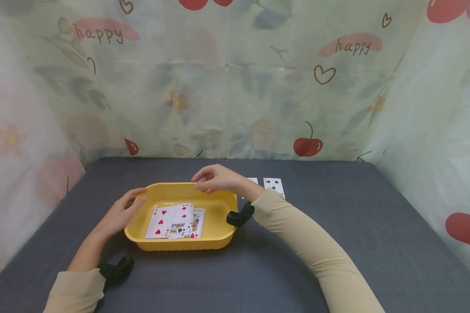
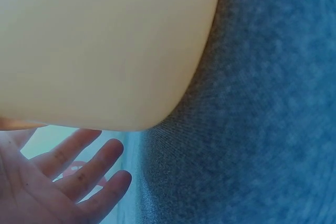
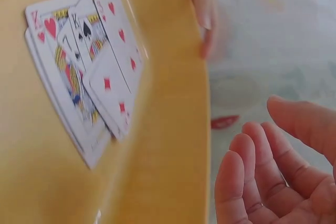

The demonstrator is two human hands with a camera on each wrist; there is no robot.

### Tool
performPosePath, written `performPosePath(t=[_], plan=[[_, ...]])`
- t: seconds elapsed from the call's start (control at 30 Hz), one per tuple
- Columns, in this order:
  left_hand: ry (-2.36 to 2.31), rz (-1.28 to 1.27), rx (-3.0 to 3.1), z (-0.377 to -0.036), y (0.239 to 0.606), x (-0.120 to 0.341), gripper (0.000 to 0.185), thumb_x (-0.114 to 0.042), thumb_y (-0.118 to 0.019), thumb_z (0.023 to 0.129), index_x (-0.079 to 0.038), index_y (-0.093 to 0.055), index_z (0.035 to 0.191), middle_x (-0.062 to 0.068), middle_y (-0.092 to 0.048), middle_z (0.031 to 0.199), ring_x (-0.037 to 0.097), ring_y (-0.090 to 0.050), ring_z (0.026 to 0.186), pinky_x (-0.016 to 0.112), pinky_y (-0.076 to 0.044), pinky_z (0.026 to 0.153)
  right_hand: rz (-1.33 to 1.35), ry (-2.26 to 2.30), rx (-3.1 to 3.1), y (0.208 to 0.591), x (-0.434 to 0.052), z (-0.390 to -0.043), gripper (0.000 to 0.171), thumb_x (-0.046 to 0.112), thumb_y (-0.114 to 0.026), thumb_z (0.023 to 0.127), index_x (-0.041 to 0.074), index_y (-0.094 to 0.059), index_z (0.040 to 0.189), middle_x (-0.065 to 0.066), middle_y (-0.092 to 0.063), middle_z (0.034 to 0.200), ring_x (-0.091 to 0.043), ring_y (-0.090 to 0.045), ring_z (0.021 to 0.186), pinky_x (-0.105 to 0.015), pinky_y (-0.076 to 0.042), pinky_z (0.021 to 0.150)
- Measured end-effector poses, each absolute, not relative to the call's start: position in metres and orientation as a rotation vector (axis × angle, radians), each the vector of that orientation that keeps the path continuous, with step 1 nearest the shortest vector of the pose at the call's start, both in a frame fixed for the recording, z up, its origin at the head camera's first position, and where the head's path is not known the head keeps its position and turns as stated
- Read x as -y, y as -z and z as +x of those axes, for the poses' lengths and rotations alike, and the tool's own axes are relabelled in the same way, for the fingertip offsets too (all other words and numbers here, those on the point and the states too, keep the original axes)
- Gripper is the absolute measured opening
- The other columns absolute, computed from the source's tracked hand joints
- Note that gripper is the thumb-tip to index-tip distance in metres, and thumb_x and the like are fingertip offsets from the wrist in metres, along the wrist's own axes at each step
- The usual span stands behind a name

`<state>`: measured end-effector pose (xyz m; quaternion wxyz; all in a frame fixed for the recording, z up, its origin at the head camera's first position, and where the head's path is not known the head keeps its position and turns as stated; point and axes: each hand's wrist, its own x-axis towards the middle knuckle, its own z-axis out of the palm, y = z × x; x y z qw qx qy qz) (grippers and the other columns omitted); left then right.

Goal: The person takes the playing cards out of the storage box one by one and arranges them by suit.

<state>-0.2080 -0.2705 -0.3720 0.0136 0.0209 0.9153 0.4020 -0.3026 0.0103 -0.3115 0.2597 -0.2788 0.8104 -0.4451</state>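
A yellow tray (image 1: 219,204) sits on the dark grey table and holds several overlapping playing cards (image 1: 176,221), face up. My left hand (image 1: 125,208) rests with straight fingers against the tray's left rim and holds nothing. Its spread fingers (image 2: 79,171) show beside the tray's outer wall (image 2: 105,51) in the left wrist view. My right hand (image 1: 213,178) hovers over the tray's far rim, fingers loosely curled and empty. The right wrist view shows that empty palm (image 3: 273,177) next to the cards (image 3: 84,61) in the tray (image 3: 173,145).
Two more cards lie on the table behind the right forearm, a spade card (image 1: 273,184) and one half hidden (image 1: 252,180). Printed curtains wall the table on three sides. Black wrist mounts (image 1: 240,215) sit on both forearms.
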Motion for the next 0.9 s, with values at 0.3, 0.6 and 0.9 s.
performPosePath(t=[0.3, 0.6, 0.9], plan=[[-1.253, 0.068, -2.854, -0.209, 0.372, 0.271, 0.058, -0.044, -0.037, 0.099, -0.007, -0.031, 0.143, 0.027, -0.038, 0.140, 0.042, -0.044, 0.120, 0.052, -0.041, 0.095, -0.770, 1.088, -2.198, 0.328, 0.029, -0.302, 0.034, 0.017, -0.066, 0.086, 0.005, -0.062, 0.117, -0.008, -0.066, 0.103, -0.020, -0.064, 0.091, -0.026, -0.053, 0.077], [-1.253, 0.076, -2.854, -0.209, 0.372, 0.272, 0.057, -0.043, -0.037, 0.099, -0.008, -0.031, 0.143, 0.027, -0.039, 0.139, 0.041, -0.045, 0.120, 0.051, -0.041, 0.094, -0.672, 0.976, -2.184, 0.344, 0.051, -0.298, 0.031, 0.018, -0.069, 0.084, 0.006, -0.063, 0.112, -0.002, -0.063, 0.086, -0.015, -0.061, 0.076, -0.024, -0.051, 0.069], [-1.255, 0.079, -2.860, -0.208, 0.373, 0.271, 0.056, -0.042, -0.037, 0.099, -0.007, -0.031, 0.143, 0.028, -0.039, 0.138, 0.042, -0.045, 0.120, 0.052, -0.040, 0.094, -0.657, 0.848, -2.302, 0.355, 0.063, -0.293, 0.028, 0.017, -0.072, 0.082, 0.004, -0.062, 0.105, 0.001, -0.057, 0.076, -0.009, -0.053, 0.062, -0.019, -0.046, 0.058]])
